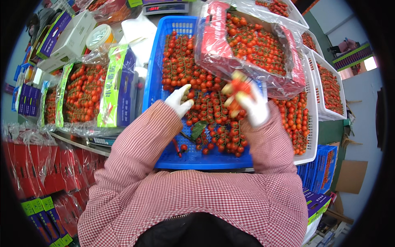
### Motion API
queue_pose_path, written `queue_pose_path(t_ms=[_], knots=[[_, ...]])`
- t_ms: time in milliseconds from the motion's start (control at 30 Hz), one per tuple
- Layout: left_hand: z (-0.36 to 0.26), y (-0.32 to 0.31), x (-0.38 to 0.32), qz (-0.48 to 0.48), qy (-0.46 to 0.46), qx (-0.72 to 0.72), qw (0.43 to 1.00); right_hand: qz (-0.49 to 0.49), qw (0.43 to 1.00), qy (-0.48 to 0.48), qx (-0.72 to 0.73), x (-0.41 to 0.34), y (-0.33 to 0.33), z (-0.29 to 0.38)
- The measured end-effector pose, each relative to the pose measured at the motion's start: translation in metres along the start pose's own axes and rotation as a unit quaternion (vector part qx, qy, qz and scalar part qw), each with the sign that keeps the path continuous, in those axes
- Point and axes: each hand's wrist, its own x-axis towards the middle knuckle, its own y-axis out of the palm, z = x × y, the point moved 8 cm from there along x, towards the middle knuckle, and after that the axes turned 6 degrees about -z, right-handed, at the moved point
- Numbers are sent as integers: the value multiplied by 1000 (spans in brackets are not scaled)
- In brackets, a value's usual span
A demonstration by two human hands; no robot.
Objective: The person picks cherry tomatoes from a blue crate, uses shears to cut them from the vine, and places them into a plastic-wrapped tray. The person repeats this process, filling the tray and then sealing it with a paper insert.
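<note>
A blue plastic crate [200,165] in front of me holds vine cherry tomatoes [182,66] on green stems. My left hand [180,101], in a white glove with yellowish fingertips, is at the left part of these tomatoes, thumb and fingers apart. Red tomatoes [240,88], blurred by motion, are in the gloved fingers of my right hand [253,103], over the crate's right side. Just beyond that hand, a red carton [216,37] lined with clear plastic film is filled with tomato clusters and tilts over the crate. A green leaf [198,130] lies near a thin red-handled tool [176,146].
White crates [313,129] of tomatoes stand along the right. Purple-green cartons [118,86] with film-wrapped tomatoes are at left, near a white tub [99,36]. A digital scale [166,8] sits behind the crate. Red film-lined cartons [40,166] are stacked lower left. Other people are in the background.
</note>
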Motion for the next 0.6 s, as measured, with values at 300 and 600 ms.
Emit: queue_pose_path(t_ms=[300, 600], knots=[[92, 50, 83, -42, -168, 163, 971, 59, 804, -103, -583, 127, -95, 23], [103, 37, 59, 31, -189, -207, 959, -171, 758, -393, -492, 65, -73, 51]])
